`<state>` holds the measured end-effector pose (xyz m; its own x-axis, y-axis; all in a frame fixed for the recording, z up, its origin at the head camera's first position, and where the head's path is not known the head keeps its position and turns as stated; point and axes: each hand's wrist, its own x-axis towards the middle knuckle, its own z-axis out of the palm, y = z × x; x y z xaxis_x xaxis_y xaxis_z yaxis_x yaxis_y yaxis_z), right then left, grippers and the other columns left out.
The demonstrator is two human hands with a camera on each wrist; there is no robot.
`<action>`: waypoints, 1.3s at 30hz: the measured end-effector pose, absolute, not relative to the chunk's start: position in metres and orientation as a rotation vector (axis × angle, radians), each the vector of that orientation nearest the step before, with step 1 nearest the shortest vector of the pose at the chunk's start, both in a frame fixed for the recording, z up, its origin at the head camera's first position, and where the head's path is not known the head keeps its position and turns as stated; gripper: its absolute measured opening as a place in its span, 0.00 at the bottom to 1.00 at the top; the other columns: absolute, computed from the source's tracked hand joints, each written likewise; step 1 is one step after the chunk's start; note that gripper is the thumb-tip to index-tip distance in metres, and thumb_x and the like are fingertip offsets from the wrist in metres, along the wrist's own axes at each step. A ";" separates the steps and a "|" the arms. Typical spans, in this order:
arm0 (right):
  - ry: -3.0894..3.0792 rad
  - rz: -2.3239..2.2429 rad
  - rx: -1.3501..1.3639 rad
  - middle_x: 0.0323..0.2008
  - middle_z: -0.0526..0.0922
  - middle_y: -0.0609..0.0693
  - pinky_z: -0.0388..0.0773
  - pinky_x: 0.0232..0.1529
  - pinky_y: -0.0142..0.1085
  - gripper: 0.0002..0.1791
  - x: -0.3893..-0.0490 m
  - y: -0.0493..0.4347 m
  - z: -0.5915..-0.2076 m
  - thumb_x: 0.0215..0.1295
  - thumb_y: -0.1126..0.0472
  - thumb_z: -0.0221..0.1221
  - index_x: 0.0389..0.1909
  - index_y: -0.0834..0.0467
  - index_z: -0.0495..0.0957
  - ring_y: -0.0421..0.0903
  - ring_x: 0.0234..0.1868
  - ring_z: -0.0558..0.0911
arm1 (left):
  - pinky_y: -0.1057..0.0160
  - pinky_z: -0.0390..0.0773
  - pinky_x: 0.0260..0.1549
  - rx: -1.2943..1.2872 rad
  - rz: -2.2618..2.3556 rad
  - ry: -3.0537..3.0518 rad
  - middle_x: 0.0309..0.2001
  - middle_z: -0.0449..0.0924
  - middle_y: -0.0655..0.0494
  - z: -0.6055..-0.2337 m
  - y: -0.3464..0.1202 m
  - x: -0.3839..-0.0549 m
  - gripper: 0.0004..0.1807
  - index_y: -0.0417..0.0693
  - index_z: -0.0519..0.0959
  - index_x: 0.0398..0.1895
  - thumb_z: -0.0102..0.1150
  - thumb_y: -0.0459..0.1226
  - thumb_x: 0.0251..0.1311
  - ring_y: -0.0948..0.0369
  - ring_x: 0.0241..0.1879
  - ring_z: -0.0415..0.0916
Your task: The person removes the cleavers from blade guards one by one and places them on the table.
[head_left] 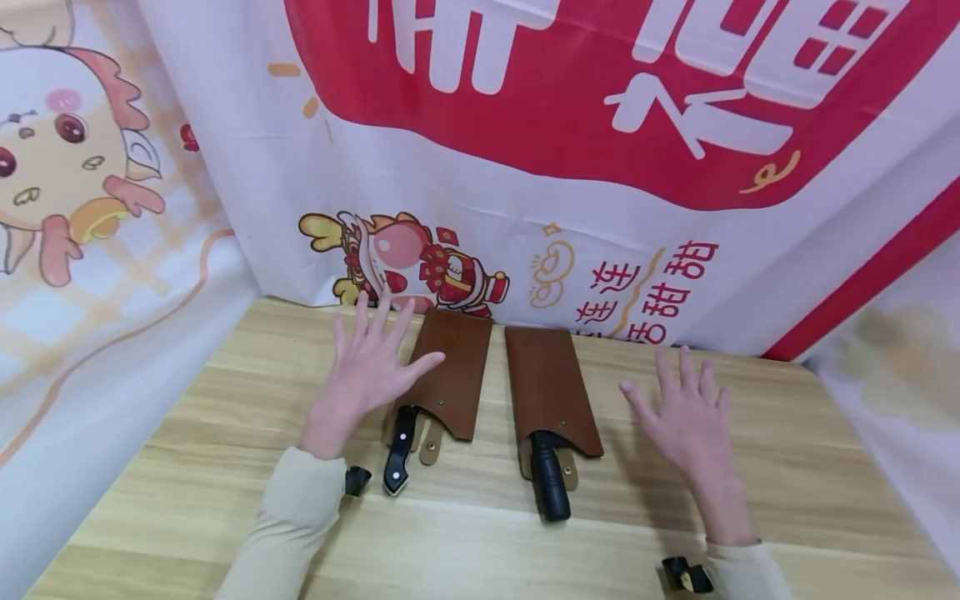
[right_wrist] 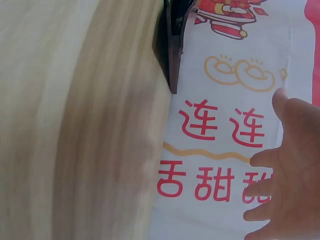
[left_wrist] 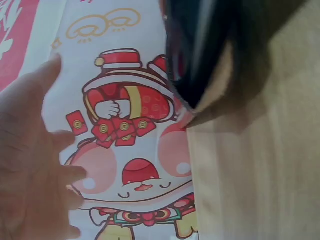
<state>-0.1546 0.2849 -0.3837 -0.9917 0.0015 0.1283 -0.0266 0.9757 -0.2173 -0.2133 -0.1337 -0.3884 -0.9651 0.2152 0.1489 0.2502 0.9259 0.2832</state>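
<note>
Left hand (head_left: 365, 368), centre-left, and right hand (head_left: 692, 421), centre-right: fingers spread, gripping nothing. Between them, mid-frame — two knives (head_left: 402, 442) in brown sheaths (head_left: 547, 379) on the table (head_left: 450, 554), handles (head_left: 551, 483) toward bottom edge, presumably for easy reach. Printed cloth (head_left: 555, 137) behind.

on table (head_left: 465, 554): left sheath (head_left: 457, 367); right sheath (head_left: 549, 379) apart, at its 3 o'clock | left handle (head_left: 402, 450) juts from left sheath toward 7, right handle (head_left: 551, 483) from right sheath toward 6 | left hand (head_left: 367, 367) at left sheath's 9, right hand (head_left: 690, 417) at right sheath's 3 | cloth (head_left: 510, 196) behind, table's 12
</note>
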 end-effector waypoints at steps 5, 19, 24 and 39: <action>-2.978 0.284 0.041 0.80 0.40 0.72 0.35 0.67 0.78 0.51 -0.158 0.280 -0.388 0.76 0.26 0.38 0.83 0.61 0.47 0.80 0.76 0.39 | 0.29 0.22 0.70 -0.379 -0.394 -2.850 0.83 0.39 0.40 -0.395 -0.133 -0.215 0.54 0.56 0.50 0.85 0.43 0.75 0.64 0.38 0.80 0.22; -2.904 0.242 0.133 0.80 0.46 0.69 0.36 0.70 0.76 0.52 -0.168 0.243 -0.392 0.72 0.24 0.44 0.83 0.57 0.51 0.76 0.78 0.40 | 0.26 0.28 0.70 -0.274 -0.476 -2.957 0.82 0.40 0.37 -0.402 -0.129 -0.210 0.52 0.52 0.47 0.85 0.46 0.70 0.69 0.32 0.79 0.30; -2.850 0.398 0.164 0.73 0.61 0.74 0.62 0.64 0.73 0.45 -0.170 0.225 -0.383 0.76 0.37 0.54 0.79 0.63 0.55 0.76 0.70 0.62 | 0.27 0.54 0.69 -0.220 -0.712 -3.038 0.78 0.50 0.29 -0.406 -0.122 -0.210 0.47 0.42 0.50 0.83 0.54 0.58 0.73 0.29 0.75 0.51; -2.886 0.541 0.187 0.53 0.82 0.71 0.82 0.48 0.60 0.31 -0.175 0.189 -0.370 0.76 0.45 0.59 0.63 0.69 0.73 0.67 0.51 0.83 | 0.38 0.65 0.69 -0.096 -1.214 -3.043 0.72 0.61 0.25 -0.413 -0.119 -0.216 0.43 0.28 0.53 0.78 0.62 0.41 0.72 0.35 0.72 0.61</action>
<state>-0.1753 0.1895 -0.3702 -0.9721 -0.0872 0.2176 -0.1601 0.9251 -0.3444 -0.2161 -0.1193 -0.4130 -0.9891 0.1040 -0.1042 0.0037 0.7250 0.6888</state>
